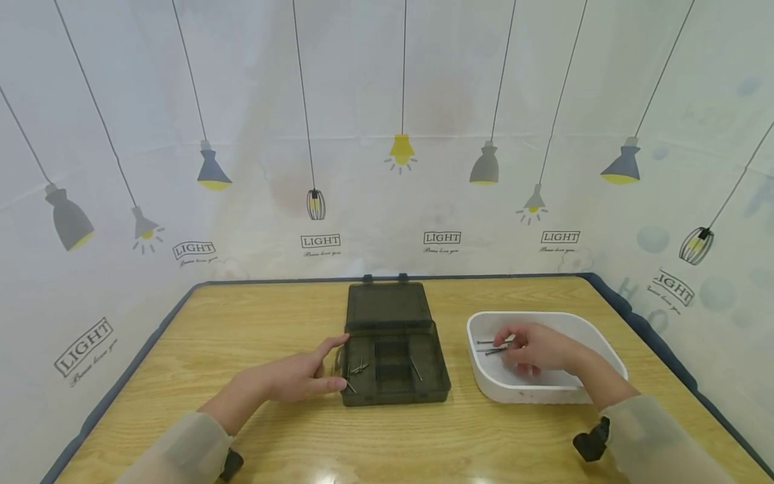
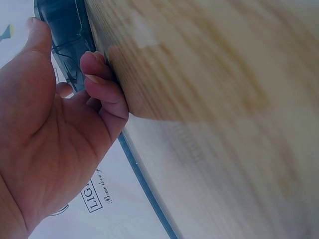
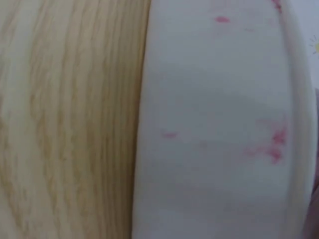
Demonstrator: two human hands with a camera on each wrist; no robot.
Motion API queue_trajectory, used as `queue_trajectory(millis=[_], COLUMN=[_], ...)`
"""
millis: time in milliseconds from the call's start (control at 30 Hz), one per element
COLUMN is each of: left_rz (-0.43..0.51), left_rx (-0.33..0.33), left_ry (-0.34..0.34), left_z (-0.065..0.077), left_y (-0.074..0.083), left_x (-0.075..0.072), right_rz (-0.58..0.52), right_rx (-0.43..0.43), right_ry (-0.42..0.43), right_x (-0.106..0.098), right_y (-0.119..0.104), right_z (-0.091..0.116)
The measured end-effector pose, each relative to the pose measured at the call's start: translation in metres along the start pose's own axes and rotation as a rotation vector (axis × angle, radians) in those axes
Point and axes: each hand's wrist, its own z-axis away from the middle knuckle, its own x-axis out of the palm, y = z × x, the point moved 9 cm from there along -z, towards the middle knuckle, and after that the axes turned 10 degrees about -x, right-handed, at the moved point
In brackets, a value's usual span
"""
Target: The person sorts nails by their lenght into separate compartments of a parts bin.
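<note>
A dark see-through plastic case [image 1: 396,396] lies with its lid [image 1: 387,304] folded back. Small metal screws [image 1: 359,367] lie in its left part, and a longer screw [image 1: 416,368] in its right part. My left hand [image 1: 296,376] touches the case's left side, thumb and index finger spread along the rim; in the left wrist view its other fingers bend near the tabletop. Inside a white tray [image 1: 544,394], my right hand [image 1: 538,346] reaches down with bent fingers over long thin screws [image 1: 486,343]. Whether it pinches one is hidden.
The wood-grain table [image 1: 302,437] has a dark blue edge [image 1: 653,343]. Behind it hangs a pale sheet [image 1: 363,101] printed with lamps. The tray's outer wall carries pink stains [image 3: 274,147] in the right wrist view.
</note>
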Motion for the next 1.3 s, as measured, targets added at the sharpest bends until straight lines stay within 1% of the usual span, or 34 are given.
queue_trajectory(millis=[167, 400, 500, 1000, 1300], left_rz=[0.005, 0.002, -0.004, -0.003, -0.01], left_rx=[0.001, -0.006, -0.004, -0.024, -0.022], left_ry=[-0.008, -0.011, -0.011, -0.007, -0.009], left_z=[0.0, 0.0, 0.0, 0.001, 0.0], left_y=[0.001, 0.0, 0.0, -0.001, 0.0], left_x=[0.001, 0.001, 0.001, 0.001, 0.002], right_rz=[0.016, 0.062, 0.074, 0.083, 0.102], right_rx=[0.021, -0.002, 0.005, 0.02, -0.015], right_ry=[-0.005, -0.011, -0.006, -0.002, -0.004], right_x=[0.003, 0.006, 0.006, 0.008, 0.008], right_y=[0.009, 0.014, 0.016, 0.015, 0.01], right_z=[0.0, -0.005, -0.006, -0.009, -0.008])
